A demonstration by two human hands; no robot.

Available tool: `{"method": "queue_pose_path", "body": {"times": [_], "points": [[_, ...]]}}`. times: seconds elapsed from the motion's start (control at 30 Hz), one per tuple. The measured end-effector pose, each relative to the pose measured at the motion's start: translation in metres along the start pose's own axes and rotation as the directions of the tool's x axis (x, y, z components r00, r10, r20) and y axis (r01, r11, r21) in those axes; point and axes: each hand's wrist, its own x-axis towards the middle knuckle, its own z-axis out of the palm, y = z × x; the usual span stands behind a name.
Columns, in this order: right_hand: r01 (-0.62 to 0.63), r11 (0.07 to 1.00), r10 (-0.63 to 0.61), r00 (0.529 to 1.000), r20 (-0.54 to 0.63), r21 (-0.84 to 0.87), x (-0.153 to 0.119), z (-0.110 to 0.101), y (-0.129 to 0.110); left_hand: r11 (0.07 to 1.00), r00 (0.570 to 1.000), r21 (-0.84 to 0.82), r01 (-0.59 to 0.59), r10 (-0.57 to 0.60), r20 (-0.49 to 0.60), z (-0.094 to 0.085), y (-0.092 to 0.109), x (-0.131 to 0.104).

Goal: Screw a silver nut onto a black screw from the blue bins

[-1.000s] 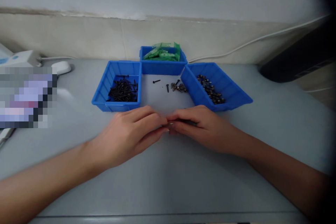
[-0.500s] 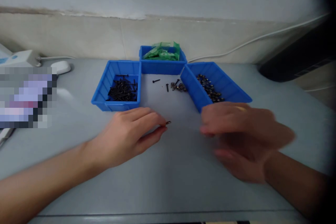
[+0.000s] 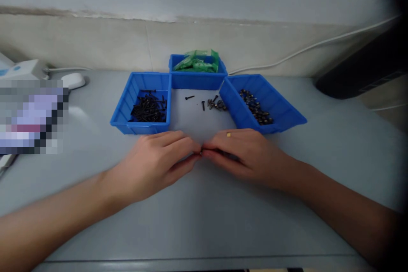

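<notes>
My left hand [image 3: 162, 161] pinches something tiny at its fingertips, mostly hidden by the fingers. Against it, tip to tip, my right hand [image 3: 245, 153] is also closed in a pinch; a ring is on one finger. Just behind the left hand stands a blue bin [image 3: 143, 128] of black screws [image 3: 148, 108]. Behind the right hand is another blue bin [image 3: 277, 97] with small metal pieces [image 3: 255, 108]. Between the bins lie a loose black screw [image 3: 203, 106], a few others and a small pile of metal pieces [image 3: 217, 105].
A third blue bin [image 3: 198, 81] at the back holds green plastic packets [image 3: 197, 66]. On the left are a blurred-out device [image 3: 35, 114] and a white case [image 3: 73, 80]. A black cylindrical object [image 3: 360, 63] lies at the right, with a white cable [image 3: 274, 66] along the wall.
My right hand has moved left from in front of the right bin to meet my left hand's fingertips, and its fingers have closed. My left hand has stayed in place.
</notes>
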Motion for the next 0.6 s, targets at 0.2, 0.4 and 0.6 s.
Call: {"method": "queue_pose_path", "body": {"times": [0.2, 0.4, 0.6], "points": [[-0.063, 0.998, 0.062, 0.998, 0.015, 0.030, -0.0006, 0.0007, -0.0009, 1.000, 1.000, 0.002, 0.000, 0.000, 0.003, -0.0001, 0.0004, 0.0003], [-0.057, 0.998, 0.057, 0.998, 0.011, 0.035, -0.0002, -0.0006, -0.0027, 1.000, 1.000, 0.004, 0.017, -0.017, -0.011, -0.0005, 0.0017, 0.0018], [-0.102, 0.993, 0.103, 0.994, -0.030, 0.054, 0.0003, -0.0010, -0.0029, 0.997, 0.997, 0.018, 0.077, -0.077, 0.001, -0.0010, 0.0022, 0.0030]]}}
